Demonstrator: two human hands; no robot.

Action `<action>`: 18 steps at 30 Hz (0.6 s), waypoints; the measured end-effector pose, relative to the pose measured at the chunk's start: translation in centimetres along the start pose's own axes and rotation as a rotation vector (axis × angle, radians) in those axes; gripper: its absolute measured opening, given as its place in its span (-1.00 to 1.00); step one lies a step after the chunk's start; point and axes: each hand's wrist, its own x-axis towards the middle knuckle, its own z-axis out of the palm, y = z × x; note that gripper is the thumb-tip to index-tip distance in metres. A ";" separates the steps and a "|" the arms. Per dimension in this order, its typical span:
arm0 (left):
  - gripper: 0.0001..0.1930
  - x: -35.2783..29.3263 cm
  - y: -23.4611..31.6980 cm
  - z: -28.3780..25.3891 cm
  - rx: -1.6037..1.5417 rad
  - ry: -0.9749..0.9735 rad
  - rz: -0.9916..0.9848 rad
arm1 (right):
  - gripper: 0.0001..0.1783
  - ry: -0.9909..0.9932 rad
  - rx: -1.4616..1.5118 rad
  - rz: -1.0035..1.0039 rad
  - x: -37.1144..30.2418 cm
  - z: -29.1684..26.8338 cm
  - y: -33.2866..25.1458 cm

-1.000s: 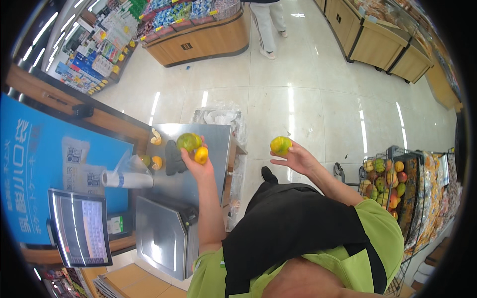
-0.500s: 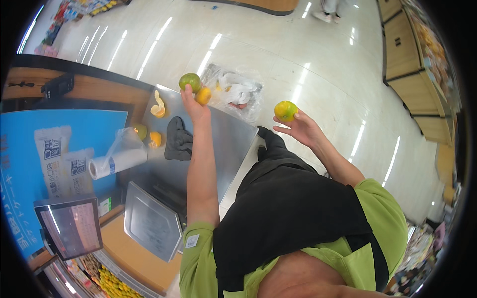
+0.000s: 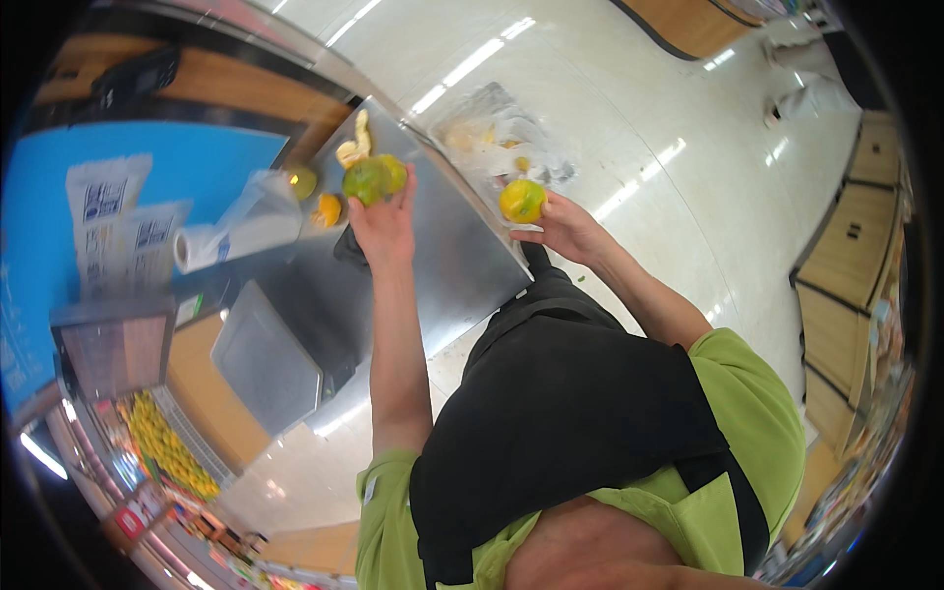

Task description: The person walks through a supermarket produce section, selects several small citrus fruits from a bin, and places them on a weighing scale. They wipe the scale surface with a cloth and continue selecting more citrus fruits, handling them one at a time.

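Observation:
My left hand is closed around two tangerines above the metal counter. One is a green tangerine; a yellower tangerine sits partly behind it. To the right, my right hand grips a yellow-green tangerine in its fingertips, out past the counter's edge. Just beyond the left hand lies a strip of peel. An orange peeled piece and a greenish fruit rest to its left. Dark cloth gloves are mostly hidden under the left hand.
A plastic bag roll lies left on the counter, by white packets. Nearer are a scale plate and a screen. A bin lined with clear plastic stands beyond the counter. Wooden cabinets line the right; a person stands far right.
The view has turned, shifting the counter and bin. My left hand has moved over the counter beside the peel, covering much of the gloves. Both hands still hold their tangerines and are closer together.

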 end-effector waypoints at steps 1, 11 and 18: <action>-0.21 -1.7 1.0 -0.7 -0.039 0.018 -0.011 | -0.30 -0.034 -0.070 0.018 0.8 0.1 0.3; -0.17 -15.2 6.7 -4.7 -0.547 0.126 -0.101 | -0.37 -0.326 -1.222 -0.121 9.0 1.5 9.5; -0.20 -18.0 9.6 -6.5 -0.552 0.155 -0.099 | -0.38 -0.529 -1.685 -0.286 9.8 3.3 10.3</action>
